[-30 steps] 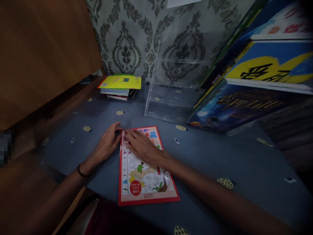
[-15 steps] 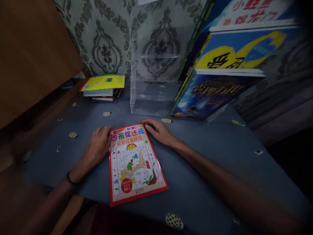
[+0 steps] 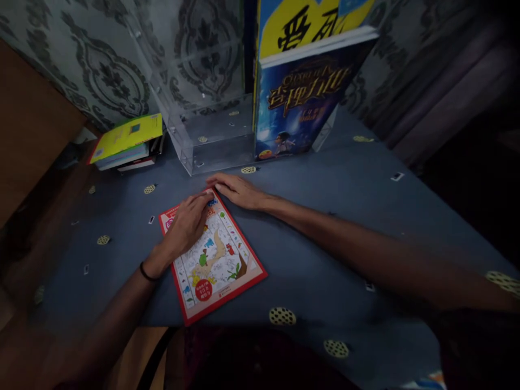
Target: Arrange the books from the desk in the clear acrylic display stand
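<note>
A red-bordered picture book (image 3: pixel 219 249) with colourful animals on its cover lies on the table, its lower edge near the table's front. My left hand (image 3: pixel 187 225) rests flat across its upper half, fingers stretched toward the top right corner, hiding most of the title. A dark band circles my left wrist. At that same top corner is my right hand (image 3: pixel 238 191), its fingers extended and lying along the book's edge. Neither hand is gripping anything.
Behind stands a clear acrylic rack (image 3: pixel 182 146), with a dark blue book (image 3: pixel 303 103) and a yellow-and-blue book (image 3: pixel 280 27) upright in its right side. A small stack of books (image 3: pixel 128 141) lies at the back left on the patterned blue table (image 3: pixel 317 238).
My left hand has moved from the book's left edge onto its cover, over the title. My right hand stays by the top right corner. The camera view has shifted and turned.
</note>
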The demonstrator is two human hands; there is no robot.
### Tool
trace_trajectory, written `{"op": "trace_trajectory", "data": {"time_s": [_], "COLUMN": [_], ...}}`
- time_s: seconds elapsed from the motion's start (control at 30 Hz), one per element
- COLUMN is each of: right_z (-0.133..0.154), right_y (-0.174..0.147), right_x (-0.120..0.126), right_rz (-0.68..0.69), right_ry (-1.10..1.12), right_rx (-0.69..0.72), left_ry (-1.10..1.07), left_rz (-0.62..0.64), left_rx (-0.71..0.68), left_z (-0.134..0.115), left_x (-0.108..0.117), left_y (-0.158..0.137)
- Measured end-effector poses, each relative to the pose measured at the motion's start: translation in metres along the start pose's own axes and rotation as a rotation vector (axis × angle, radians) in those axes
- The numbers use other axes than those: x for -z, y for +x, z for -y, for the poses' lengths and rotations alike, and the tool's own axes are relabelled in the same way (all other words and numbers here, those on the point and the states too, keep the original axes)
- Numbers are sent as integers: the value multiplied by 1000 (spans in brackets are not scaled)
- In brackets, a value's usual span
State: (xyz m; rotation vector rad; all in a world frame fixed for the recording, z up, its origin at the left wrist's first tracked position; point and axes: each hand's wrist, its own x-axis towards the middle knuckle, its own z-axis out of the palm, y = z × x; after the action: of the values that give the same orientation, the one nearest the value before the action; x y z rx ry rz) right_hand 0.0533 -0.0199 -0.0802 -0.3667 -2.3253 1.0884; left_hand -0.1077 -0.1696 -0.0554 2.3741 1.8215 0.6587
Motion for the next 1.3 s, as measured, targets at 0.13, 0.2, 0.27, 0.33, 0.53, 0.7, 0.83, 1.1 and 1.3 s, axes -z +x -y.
{"op": "trace_trajectory", "data": {"time_s": [0.13,0.2,0.27,0.33,0.53,0.7,0.83,1.1,1.3], "right_z": [1,2,2,2,5,4,-1,0,6], "right_y": [-1,-1,-2,-2,-6,-10,-12,-9,-11], "right_x": [0,1,1,1,-2,-8,-12,-11,-4], "right_rz": [6,8,10,11,43,41,25,10,-48], "right_ry": [6,10,6,-2,-102,-202,-224,-336,-441], "right_rx": [4,2,6,15,51,115,150,199,117], "left_ry": [-21,-27,-21,-10,-37,75,173,65,3], "left_rz": [-4,3,-16,-49,-118,-65,-70,-75,60], "left_rx": [0,41,99,170,268,296,397,506,418], "left_z": [-1,1,5,10,26,22,-3,-14,17], "left_x": [1,4,9,14,22,33,38,13,37], "left_y": [-1,-1,-2,-5,-11,-25,-61,-97,-77]}}
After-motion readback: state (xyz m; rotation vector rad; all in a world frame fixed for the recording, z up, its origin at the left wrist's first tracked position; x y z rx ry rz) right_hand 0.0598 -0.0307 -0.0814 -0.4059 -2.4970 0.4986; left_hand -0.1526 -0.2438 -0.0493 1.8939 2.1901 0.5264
